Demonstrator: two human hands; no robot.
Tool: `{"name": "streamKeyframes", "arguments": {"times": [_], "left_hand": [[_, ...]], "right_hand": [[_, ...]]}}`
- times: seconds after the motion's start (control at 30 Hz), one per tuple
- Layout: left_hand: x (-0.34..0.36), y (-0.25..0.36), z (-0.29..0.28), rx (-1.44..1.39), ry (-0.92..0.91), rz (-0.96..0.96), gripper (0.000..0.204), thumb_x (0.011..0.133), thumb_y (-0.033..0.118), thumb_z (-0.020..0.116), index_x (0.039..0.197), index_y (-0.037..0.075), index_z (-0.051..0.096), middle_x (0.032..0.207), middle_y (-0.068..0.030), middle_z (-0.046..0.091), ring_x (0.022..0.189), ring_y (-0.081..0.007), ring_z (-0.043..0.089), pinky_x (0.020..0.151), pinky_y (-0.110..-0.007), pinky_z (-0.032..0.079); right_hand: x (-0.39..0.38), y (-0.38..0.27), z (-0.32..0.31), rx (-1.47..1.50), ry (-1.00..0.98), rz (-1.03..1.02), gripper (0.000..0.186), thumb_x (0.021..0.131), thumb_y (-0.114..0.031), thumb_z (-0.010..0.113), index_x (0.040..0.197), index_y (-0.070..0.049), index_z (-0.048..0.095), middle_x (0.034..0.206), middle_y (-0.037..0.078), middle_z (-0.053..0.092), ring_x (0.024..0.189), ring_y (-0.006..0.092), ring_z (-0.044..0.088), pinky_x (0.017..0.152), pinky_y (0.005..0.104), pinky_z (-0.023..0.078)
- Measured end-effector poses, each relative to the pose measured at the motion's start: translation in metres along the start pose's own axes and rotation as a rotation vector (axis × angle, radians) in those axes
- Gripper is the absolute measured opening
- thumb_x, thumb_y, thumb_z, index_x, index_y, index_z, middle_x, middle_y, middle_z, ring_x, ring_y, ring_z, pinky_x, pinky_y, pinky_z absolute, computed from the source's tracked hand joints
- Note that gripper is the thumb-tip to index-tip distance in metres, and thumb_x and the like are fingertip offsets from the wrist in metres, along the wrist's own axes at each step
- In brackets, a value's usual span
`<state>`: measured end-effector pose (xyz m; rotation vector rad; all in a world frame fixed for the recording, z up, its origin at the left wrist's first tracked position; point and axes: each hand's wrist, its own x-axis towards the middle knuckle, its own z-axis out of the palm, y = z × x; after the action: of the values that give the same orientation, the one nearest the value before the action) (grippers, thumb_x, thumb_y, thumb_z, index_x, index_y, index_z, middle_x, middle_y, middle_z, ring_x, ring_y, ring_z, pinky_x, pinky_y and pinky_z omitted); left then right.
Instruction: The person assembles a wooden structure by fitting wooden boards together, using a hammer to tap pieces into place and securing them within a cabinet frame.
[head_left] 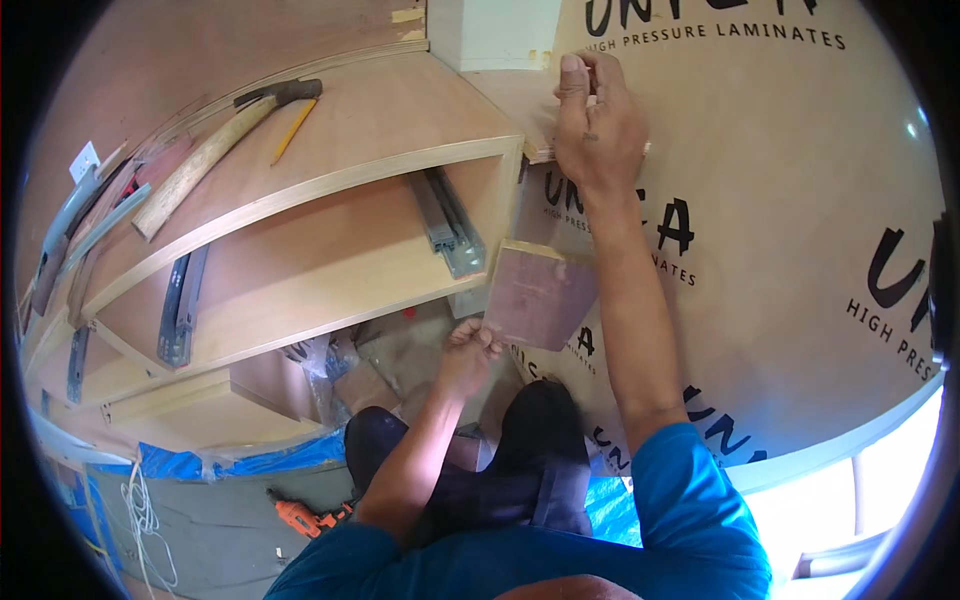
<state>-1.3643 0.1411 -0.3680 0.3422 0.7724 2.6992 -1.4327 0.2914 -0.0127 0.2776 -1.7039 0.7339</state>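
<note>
My right hand [602, 125] is raised beside the upper corner of the wooden cabinet [330, 170], against the large printed beige panel [800, 160]. Its fingers are curled into a pinch; what they hold, if anything, is too small to make out. My left hand [470, 350] is lower, its fingers curled at the lower left corner of a small pinkish plywood board [535, 295], which leans beside the cabinet's right end; whether it grips the board is unclear. Metal drawer slides [448, 225] are fixed inside the open cabinet.
A hammer [215, 150] and pencil [290, 135] lie on the cabinet top, with several other tools [75, 220] at its left. An orange power tool [305, 515], a white cable [140, 505] and blue sheeting [190, 460] are on the floor. My knees are below the cabinet.
</note>
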Motion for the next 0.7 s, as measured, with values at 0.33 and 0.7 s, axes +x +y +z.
{"name": "streamKeyframes", "arguments": {"times": [0.33,0.7], "left_hand": [[-0.034,-0.007,-0.007,-0.024,0.098,-0.153,0.007,0.094,0.001,0.071,0.097,0.006,0.067,0.088,-0.0031,0.067,0.080,-0.0170,0.065,0.076,-0.030,0.055],[-0.134,0.000,-0.076,-0.016,0.177,-0.202,0.004,0.095,0.008,0.073,0.094,0.006,0.070,0.089,-0.0050,0.068,0.077,-0.0192,0.065,0.066,-0.029,0.054]], "right_hand": [[0.010,0.009,-0.018,0.331,-0.066,0.165,0.048,0.107,-0.040,0.052,0.132,0.000,0.057,0.094,0.011,0.073,0.095,0.0237,0.070,0.089,0.0375,0.051],[0.012,0.028,-0.030,0.847,0.057,0.235,0.067,0.111,-0.054,0.036,0.147,0.003,0.038,0.127,0.018,0.060,0.121,0.0252,0.060,0.100,0.0387,0.050]]}}
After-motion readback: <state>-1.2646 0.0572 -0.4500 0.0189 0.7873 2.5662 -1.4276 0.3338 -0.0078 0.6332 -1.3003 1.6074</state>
